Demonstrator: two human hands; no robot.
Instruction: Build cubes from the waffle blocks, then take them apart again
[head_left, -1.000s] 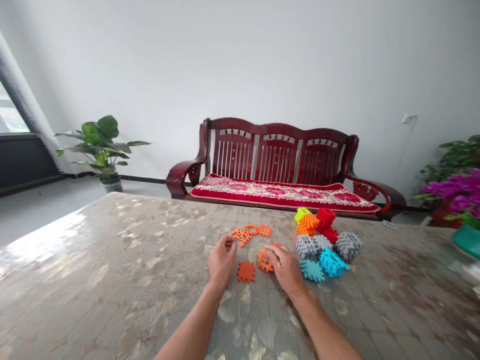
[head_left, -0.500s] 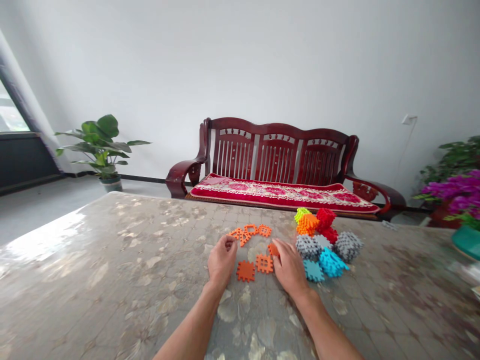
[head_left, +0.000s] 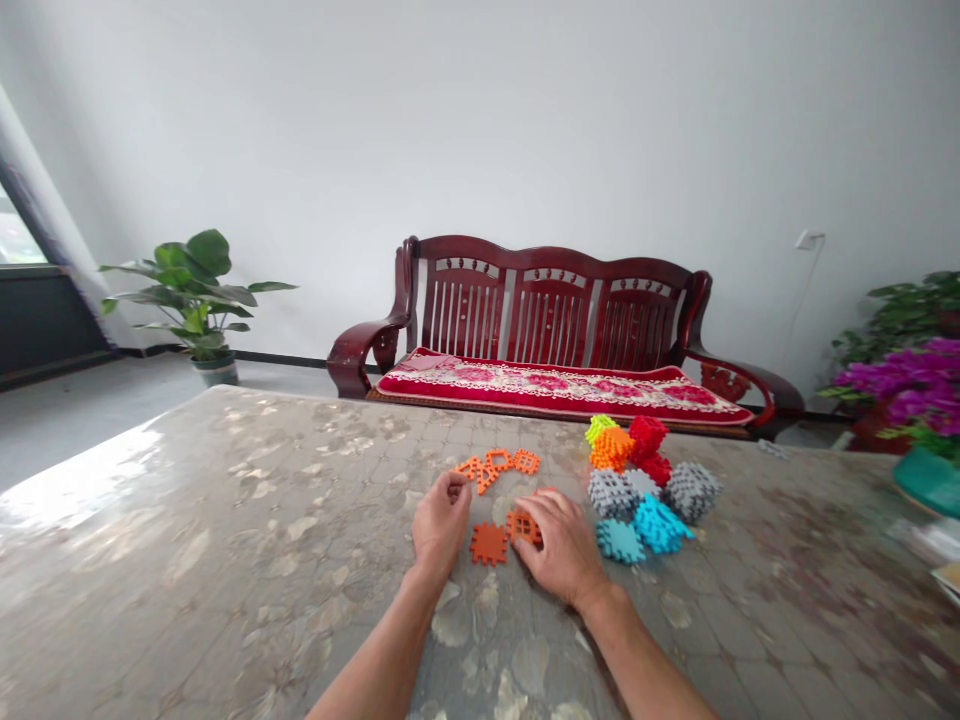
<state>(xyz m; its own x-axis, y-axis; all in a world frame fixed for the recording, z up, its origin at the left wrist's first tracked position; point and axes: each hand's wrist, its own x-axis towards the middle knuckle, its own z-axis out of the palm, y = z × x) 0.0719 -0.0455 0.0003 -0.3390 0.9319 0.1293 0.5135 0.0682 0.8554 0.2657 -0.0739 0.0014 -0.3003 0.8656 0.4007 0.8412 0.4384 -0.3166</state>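
Note:
My right hand (head_left: 559, 545) has its fingers over an orange windowed square piece (head_left: 523, 527), thumb at its lower edge. Part of another orange piece (head_left: 546, 491) shows behind those fingers. Just left lies a solid orange square (head_left: 489, 543), flat on the table. My left hand (head_left: 441, 520) is closed, fingertips together, beside the orange triangle pieces (head_left: 484, 478); whatever it may hold is too small to tell. Beyond are an orange frame piece (head_left: 498, 460) and an orange lattice square (head_left: 526, 461).
Right of my right hand stand stacks of pieces: teal (head_left: 620, 541), blue (head_left: 661, 524), grey (head_left: 693, 491), red (head_left: 648, 440), orange (head_left: 611, 449) and yellow-green (head_left: 600, 429). A wooden bench (head_left: 547, 320) is behind the patterned table (head_left: 262, 560).
My right hand has moved left, from the small orange piece onto the windowed orange square. My left hand stays nearly where it was. The view has shifted slightly.

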